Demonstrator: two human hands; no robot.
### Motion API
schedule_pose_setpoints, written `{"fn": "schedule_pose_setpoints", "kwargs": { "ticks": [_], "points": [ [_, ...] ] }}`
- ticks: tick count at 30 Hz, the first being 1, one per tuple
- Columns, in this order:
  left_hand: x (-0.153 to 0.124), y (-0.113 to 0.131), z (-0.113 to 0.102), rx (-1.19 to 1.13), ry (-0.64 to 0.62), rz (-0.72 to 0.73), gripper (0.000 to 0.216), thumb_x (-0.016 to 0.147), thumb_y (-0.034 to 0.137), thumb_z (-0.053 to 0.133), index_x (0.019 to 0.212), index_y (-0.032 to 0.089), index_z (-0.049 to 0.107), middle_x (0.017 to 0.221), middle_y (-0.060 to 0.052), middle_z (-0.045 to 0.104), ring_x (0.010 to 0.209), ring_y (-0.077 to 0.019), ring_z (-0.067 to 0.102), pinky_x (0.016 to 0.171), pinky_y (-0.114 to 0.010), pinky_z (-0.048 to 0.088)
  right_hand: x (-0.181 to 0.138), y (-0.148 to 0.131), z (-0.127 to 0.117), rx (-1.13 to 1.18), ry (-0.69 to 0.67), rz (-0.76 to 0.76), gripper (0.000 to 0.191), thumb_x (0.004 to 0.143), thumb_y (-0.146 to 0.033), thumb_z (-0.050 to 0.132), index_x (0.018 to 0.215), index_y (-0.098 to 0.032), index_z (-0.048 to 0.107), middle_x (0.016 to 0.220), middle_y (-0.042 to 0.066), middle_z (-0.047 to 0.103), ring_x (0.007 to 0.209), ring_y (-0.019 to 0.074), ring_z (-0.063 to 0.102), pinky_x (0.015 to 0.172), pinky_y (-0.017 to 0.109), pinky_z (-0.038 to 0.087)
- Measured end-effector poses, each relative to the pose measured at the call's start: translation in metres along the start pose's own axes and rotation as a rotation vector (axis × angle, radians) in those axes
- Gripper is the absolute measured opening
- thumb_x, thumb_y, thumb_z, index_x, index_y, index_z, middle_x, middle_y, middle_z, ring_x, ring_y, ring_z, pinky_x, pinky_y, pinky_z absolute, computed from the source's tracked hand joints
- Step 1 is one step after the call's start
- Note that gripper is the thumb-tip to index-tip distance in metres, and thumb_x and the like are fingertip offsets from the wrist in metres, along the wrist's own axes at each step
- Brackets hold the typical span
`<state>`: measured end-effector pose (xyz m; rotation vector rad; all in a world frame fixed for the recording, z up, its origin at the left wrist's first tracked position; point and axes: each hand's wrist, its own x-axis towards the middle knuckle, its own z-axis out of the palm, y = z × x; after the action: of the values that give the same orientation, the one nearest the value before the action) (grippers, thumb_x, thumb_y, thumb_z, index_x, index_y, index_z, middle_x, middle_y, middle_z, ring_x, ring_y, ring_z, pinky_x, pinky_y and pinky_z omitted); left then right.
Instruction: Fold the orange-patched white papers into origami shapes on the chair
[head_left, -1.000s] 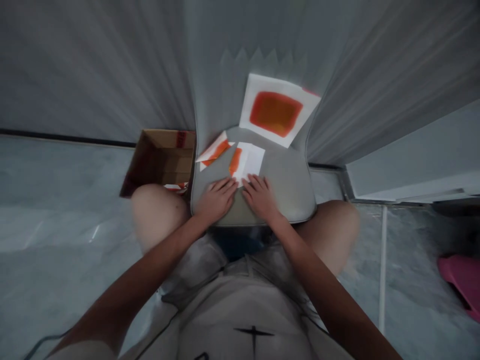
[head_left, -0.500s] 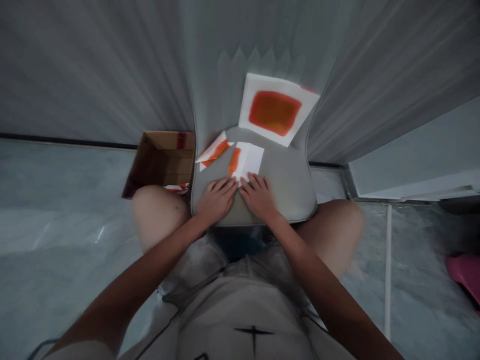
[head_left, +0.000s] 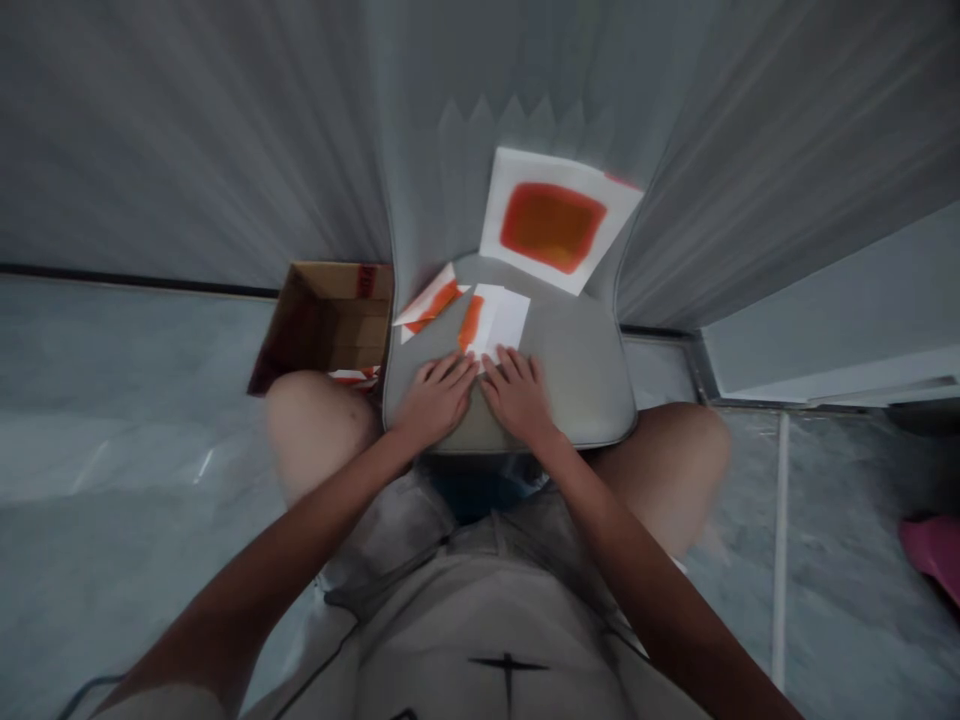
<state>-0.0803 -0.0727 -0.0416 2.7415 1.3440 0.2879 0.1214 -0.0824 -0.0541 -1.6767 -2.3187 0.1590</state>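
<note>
A small folded sheet of white paper (head_left: pixel 510 315) with an orange patch on its left side lies on the grey chair seat (head_left: pixel 585 385). My left hand (head_left: pixel 436 400) rests at its near left corner, fingers stretched forward and fingertips touching the paper. Beside it, my right hand (head_left: pixel 519 395) lies with fingers slightly spread, their tips on the near edge. The two hands almost meet there, and the fingers cover that edge. To the left sits a folded white-and-orange paper piece (head_left: pixel 433 308). Neither thumb shows clearly.
A larger white sheet with a dark orange square (head_left: pixel 553 227) leans toward the chair's backrest (head_left: pixel 525 60). Left of the seat, an open cardboard box (head_left: pixel 349 330) holds some white-and-red paper (head_left: pixel 352 377). A pink object (head_left: pixel 934 550) is on the floor at far right.
The hands and papers keep nearly the same places. The whole view has shifted very slightly, with things a little farther right.
</note>
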Motion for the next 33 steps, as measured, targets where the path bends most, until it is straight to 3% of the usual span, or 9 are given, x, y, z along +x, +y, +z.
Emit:
{"fn": "schedule_pose_setpoints", "kwargs": {
  "ticks": [18, 25, 33],
  "points": [
    [0.0, 0.001, 0.004, -0.044, 0.057, -0.016, 0.056, 0.105, 0.025, 0.041, 0.161, 0.02, 0.043, 0.167, -0.009, 0.043, 0.156, -0.0286, 0.038, 0.119, -0.051, 0.036, -0.001, 0.001, 0.002, 0.008, -0.006, -0.008, 0.054, 0.111, -0.046, 0.037, 0.159, -0.024, 0.047, 0.168, 0.013, 0.04, 0.157, 0.0341, 0.033, 0.127, 0.064, 0.018],
    [-0.007, 0.003, 0.009, -0.13, 0.208, -0.022, 0.046, 0.108, 0.028, 0.04, 0.149, 0.017, 0.059, 0.15, -0.009, 0.063, 0.144, -0.0244, 0.055, 0.123, -0.047, 0.039, -0.001, -0.002, -0.004, -0.015, -0.039, 0.009, 0.055, 0.111, -0.047, 0.037, 0.159, -0.024, 0.046, 0.169, 0.013, 0.039, 0.157, 0.0337, 0.033, 0.127, 0.064, 0.018],
    [-0.013, 0.013, 0.004, -0.12, 0.138, 0.041, 0.055, 0.108, 0.041, 0.045, 0.158, 0.018, 0.049, 0.157, -0.012, 0.056, 0.149, -0.0287, 0.049, 0.129, -0.054, 0.031, 0.0, -0.002, -0.005, -0.014, -0.059, 0.007, 0.056, 0.111, -0.046, 0.033, 0.161, -0.023, 0.043, 0.171, 0.012, 0.036, 0.158, 0.0337, 0.031, 0.127, 0.064, 0.017]
  ]
}}
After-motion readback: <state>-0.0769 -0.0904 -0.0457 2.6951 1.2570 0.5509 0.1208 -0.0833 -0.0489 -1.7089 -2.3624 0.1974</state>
